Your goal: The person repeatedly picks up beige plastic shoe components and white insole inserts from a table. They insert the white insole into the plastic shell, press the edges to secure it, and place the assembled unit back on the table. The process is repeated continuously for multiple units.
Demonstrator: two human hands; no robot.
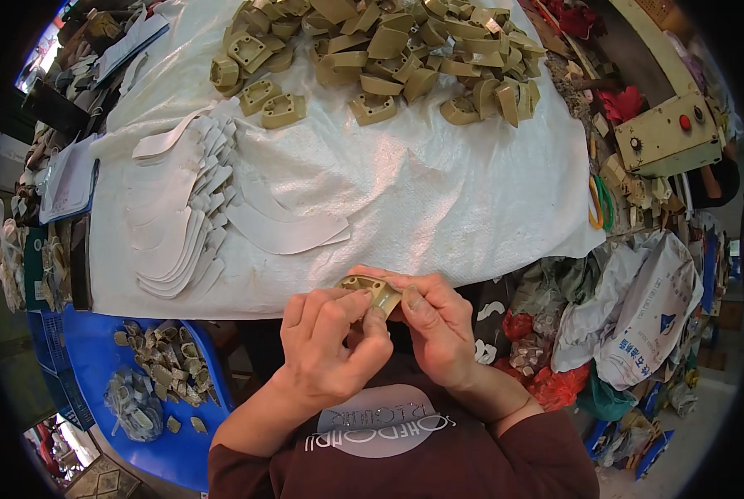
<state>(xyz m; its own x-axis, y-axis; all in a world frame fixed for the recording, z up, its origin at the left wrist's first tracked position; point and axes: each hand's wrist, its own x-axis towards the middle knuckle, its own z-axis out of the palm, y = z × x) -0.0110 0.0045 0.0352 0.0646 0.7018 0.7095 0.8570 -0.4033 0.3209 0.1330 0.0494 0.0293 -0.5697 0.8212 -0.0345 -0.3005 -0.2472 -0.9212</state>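
A tan, hollow-topped plastic shoe heel [377, 293] is held up near the table's front edge, between my two hands. My left hand [332, 337] grips it from the left, thumb and fingers on its near side. From the right, my right hand [435, 326] pinches its edge, thumb bent over it. My fingers partly cover the heel, and I cannot tell whether a white piece lies on it. Beyond my hands, white curved flat pieces [171, 249] lie in overlapping rows. A big pile of similar tan heels [389, 50] sits at the far side.
A white woven sheet [438, 200] covers the table. At lower left, a blue stool [152, 449] carries small tan parts and a clear plastic bag [133, 406]. A cream control box [670, 133] stands far right, above filled bags [638, 312]. Clipboards [70, 179] lie on the left.
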